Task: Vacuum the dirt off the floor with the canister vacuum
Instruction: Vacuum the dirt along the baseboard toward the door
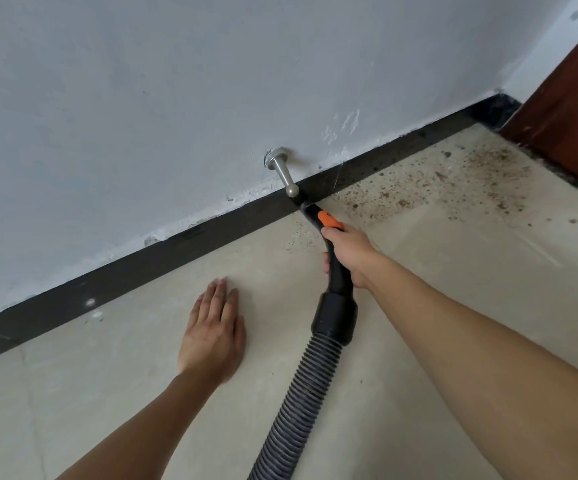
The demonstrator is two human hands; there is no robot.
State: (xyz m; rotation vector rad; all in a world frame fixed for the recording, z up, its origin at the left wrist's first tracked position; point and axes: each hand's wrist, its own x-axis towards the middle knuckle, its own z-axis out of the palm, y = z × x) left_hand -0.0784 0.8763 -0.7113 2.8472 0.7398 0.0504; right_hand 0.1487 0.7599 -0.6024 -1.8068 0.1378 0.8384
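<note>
My right hand [348, 252] grips the black vacuum handle [337, 271], which carries an orange slider [329, 220]. The handle's open black tip [310, 209] touches the floor beside the black skirting, just under a metal door stop. A ribbed black hose [298, 400] runs from the handle's collar down to the bottom edge. Brown dirt [481, 171] is scattered over the beige tile floor [419, 306] to the right of the tip, thickest near the corner. My left hand [213, 336] lies flat on the floor, fingers straight, left of the hose. The canister itself is out of view.
A metal door stop [282, 171] sticks out of the white wall [176, 98] just above the black skirting [142, 265]. A dark red-brown door [567, 112] stands at the right, by the corner. Beige tile stretches to the left and front.
</note>
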